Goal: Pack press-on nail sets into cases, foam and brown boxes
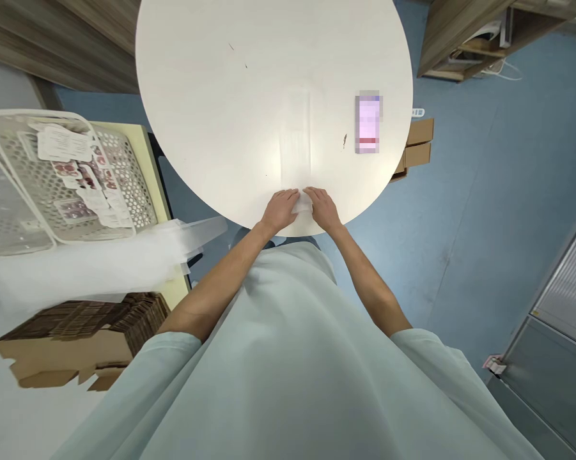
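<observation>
A long strip of clear plastic film (295, 150) lies flat on the white round table (211, 115), running away from me. It is see-through and hard to make out against the tabletop. My left hand (282, 209) is at the left side of its near end, fingers curled in and pinching the edge. On the opposite side my right hand (323, 209) mirrors it, with thumb and fingers closed on the film. Between the fingertips a short piece of film shows; the thumbs are partly hidden.
A phone (368, 122) lies on the table at right. To the left are a perforated white basket (139, 179) holding printed packets, a stack of clear plastic sleeves (124, 259) and folded cardboard boxes (71, 351). Brown cartons (419, 142) sit beyond the table's right edge.
</observation>
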